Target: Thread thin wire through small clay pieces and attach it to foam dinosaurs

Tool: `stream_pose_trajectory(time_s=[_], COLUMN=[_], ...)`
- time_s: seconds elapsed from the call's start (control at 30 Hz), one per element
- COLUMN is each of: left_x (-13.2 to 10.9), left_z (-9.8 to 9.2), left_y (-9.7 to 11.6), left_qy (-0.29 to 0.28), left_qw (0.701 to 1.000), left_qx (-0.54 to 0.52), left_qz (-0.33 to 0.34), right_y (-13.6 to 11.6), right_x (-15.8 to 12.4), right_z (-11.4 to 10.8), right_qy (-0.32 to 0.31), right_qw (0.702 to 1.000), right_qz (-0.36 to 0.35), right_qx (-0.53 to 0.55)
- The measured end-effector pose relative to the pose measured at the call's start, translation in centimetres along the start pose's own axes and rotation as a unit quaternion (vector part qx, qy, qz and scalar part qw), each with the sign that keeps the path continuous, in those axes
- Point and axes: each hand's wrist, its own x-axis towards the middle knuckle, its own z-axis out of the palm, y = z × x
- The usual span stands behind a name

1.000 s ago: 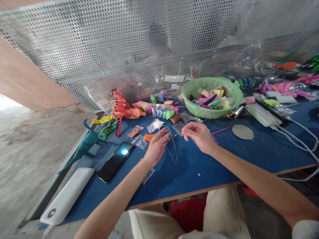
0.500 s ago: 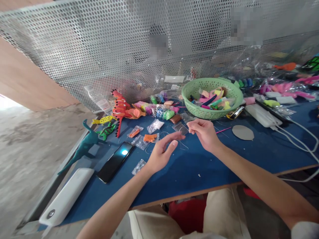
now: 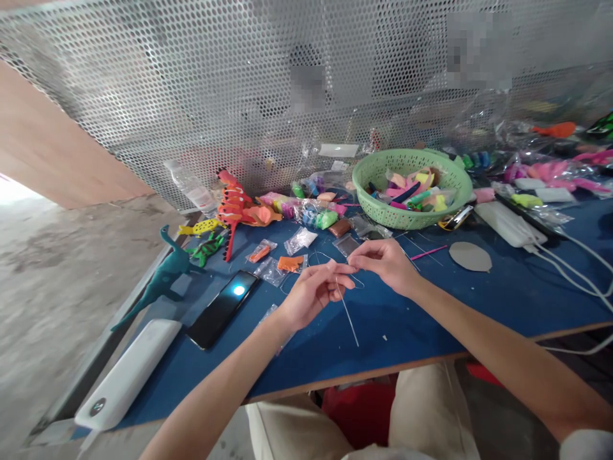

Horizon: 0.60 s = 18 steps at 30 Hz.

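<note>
My left hand is over the middle of the blue tabletop, its thumb and fingers closed on a thin, pale wire. One straight length of that wire slants down from the fingers toward the table's front. My right hand meets the left fingertips, thumb and forefinger pinched together; whatever lies between them is too small to make out. Behind the hands, a loop of thin wire curves over the table. Close by are small clear bags with orange pieces and a white piece.
A green basket of colourful clay pieces stands at the back. Left are a phone, a white power bank, a teal dinosaur and a red dinosaur. Right are a grey disc, a purple stick and white cables.
My hands were apart; the right has come down and left to meet the left fingertips. The left fingers have closed, and a straight length of wire now shows below them.
</note>
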Motion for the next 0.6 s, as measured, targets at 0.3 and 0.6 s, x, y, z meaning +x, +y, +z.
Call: stream_pose_trajectory(time_s=[0.3,0.6], left_x=[0.4,0.1], left_z=[-0.7,-0.5], left_y=[0.4,0.1], left_qy=[0.106,0.120], left_qw=[0.992,0.878], left_qx=[0.020,0.445], left_qz=[0.059,0.128], right_y=[0.4,-0.9], right_x=[-0.5,-1.2], right_z=[-0.9,-1.2], right_qy=[-0.028,0.018], right_qw=[0.944,0.720], right_qz=[-0.179,-0.480], right_qx=[-0.276,-0.501])
